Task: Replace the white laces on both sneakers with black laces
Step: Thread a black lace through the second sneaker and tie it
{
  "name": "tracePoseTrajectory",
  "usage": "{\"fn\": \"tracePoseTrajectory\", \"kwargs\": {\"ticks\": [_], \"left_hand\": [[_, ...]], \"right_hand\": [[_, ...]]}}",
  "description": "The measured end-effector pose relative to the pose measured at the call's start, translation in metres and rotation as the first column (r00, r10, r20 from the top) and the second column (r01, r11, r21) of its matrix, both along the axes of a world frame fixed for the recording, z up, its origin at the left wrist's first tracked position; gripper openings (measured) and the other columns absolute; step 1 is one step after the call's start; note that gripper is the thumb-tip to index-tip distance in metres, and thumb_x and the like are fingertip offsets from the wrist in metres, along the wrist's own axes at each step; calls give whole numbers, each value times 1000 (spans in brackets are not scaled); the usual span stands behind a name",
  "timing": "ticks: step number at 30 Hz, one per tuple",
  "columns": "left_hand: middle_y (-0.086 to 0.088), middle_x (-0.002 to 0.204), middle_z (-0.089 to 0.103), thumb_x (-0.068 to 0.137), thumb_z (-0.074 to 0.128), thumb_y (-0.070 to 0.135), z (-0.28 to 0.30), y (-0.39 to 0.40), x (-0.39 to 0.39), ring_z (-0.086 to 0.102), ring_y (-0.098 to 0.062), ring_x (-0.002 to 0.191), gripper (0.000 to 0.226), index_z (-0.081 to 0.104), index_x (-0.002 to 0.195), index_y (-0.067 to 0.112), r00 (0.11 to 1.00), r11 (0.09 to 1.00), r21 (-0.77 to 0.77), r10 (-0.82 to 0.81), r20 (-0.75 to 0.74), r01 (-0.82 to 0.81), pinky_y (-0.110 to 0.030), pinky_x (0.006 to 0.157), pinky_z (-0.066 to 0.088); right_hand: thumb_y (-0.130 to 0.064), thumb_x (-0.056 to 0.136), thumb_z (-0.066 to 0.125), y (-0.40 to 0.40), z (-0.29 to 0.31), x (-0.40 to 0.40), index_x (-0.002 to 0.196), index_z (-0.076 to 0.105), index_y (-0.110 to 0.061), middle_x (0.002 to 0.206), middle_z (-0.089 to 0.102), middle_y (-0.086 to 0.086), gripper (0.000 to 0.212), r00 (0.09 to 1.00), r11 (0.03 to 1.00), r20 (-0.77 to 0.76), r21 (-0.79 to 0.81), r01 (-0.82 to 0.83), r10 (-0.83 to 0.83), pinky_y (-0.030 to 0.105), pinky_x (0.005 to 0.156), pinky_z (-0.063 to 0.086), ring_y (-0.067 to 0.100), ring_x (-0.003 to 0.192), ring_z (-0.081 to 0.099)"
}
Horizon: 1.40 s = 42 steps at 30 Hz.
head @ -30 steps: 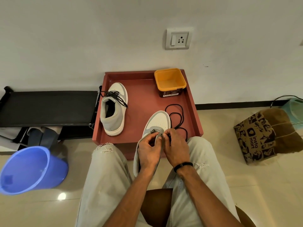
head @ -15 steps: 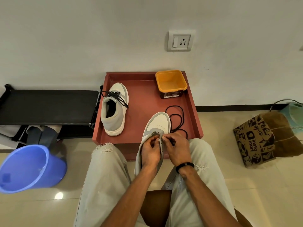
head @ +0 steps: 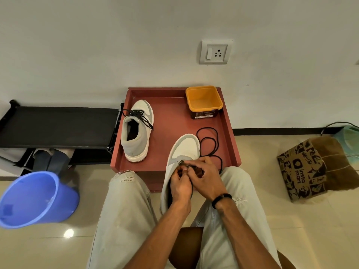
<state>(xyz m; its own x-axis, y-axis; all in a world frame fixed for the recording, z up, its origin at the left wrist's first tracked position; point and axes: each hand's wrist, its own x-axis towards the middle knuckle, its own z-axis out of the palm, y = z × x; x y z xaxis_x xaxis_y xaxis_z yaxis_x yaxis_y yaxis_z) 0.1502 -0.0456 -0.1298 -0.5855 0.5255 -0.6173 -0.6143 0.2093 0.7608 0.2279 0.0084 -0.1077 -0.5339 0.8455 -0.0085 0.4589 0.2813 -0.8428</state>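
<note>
A grey and white sneaker (head: pixel 184 150) rests between my knees with its toe on the red tray (head: pixel 171 121). My left hand (head: pixel 179 186) grips its upper at the eyelets. My right hand (head: pixel 204 179) pinches a black lace (head: pixel 210 144) against those eyelets; the rest of the lace lies looped on the tray beside the toe. My fingers hide the eyelets. A second sneaker (head: pixel 138 131), laced in black, stands at the tray's left.
An empty orange tub (head: pixel 204 101) sits in the tray's far right corner. A blue bucket (head: pixel 37 199) lies at the left, a black shoe rack (head: pixel 56 125) behind it. A printed paper bag (head: pixel 305 169) stands on the floor at the right.
Both hands have stayed at the sneaker's eyelets with small finger movements. My right fingers have closed in over the tongue, toward my left hand. The view has shifted slightly.
</note>
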Motion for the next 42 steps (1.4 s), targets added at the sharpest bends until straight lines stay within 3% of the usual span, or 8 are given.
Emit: {"fn": "tracePoseTrajectory", "kwargs": {"ticks": [4, 7, 10, 18, 24, 32, 36, 42], "left_hand": [[-1, 102, 74, 104, 59, 25, 16, -11, 7, 72, -20, 96, 10, 68, 101, 27, 953, 982, -62, 157, -258, -178, -46, 90, 60], [4, 96, 67, 106, 55, 19, 43, -24, 7, 67, -14, 87, 5, 60, 104, 20, 663, 991, 94, 131, -737, -91, -35, 76, 59], [1, 94, 65, 107, 55, 13, 56, -27, -11, 64, -16, 82, 5, 59, 107, 10, 466, 983, 179, 147, -873, 25, -30, 68, 55], [-16, 96, 69, 111, 42, 18, 60, -22, -61, 73, -28, 83, 9, 50, 112, 13, 712, 923, 342, 359, -603, -175, -46, 79, 63], [-30, 105, 63, 112, 35, 21, 103, -31, -111, 74, -35, 95, 9, 38, 113, 12, 552, 792, 538, 596, -583, -287, -44, 87, 61], [3, 95, 70, 109, 47, 24, 56, -13, -79, 70, -12, 90, 12, 54, 109, 14, 576, 972, 176, 54, -816, 158, -28, 79, 57], [9, 96, 66, 109, 48, 24, 45, -9, -66, 66, -9, 88, 12, 55, 111, 14, 561, 965, 96, -58, -826, 242, -22, 74, 54], [3, 110, 66, 109, 51, 17, 47, -16, -65, 66, -22, 105, 12, 59, 117, 13, 496, 923, 143, -58, -866, 357, -35, 90, 57]], "right_hand": [[-28, 98, 62, -2, 2, -8, 130, 69, -28, 116, 50, -4, 33, 998, 998, 45, 37, -55, 53, 2, 86, 40, -3, 99, 53], [-36, 100, 59, 3, 2, -9, 134, 65, -31, 116, 50, -4, 35, 996, 998, 73, 29, -61, 59, 8, 82, 40, -2, 98, 52], [-37, 98, 64, 4, 0, -9, 131, 67, -31, 111, 50, -6, 34, 997, 998, 64, 32, -49, 47, 5, 79, 40, -6, 94, 51], [-29, 92, 65, -3, -2, -21, 127, 72, -25, 112, 47, -2, 37, 998, 998, 62, 62, 9, -13, 17, 82, 51, 5, 88, 56], [-26, 91, 65, 4, 0, -32, 123, 72, -17, 114, 47, -3, 34, 998, 995, 69, 97, -7, 1, 18, 86, 53, 6, 91, 57], [-23, 94, 62, 48, 4, -74, 137, 62, -19, 129, 56, 5, 43, 982, 971, 165, 206, -123, 89, 41, 104, 47, 24, 119, 54], [-20, 105, 51, 16, 0, -58, 149, 48, -27, 142, 58, -1, 45, 996, 974, -58, 221, -46, 61, 30, 110, 43, 14, 131, 52], [-14, 104, 54, -2, 8, -58, 136, 64, -12, 138, 64, 0, 34, 975, 932, -219, 360, 48, 34, 26, 112, 43, 11, 131, 56]]}}
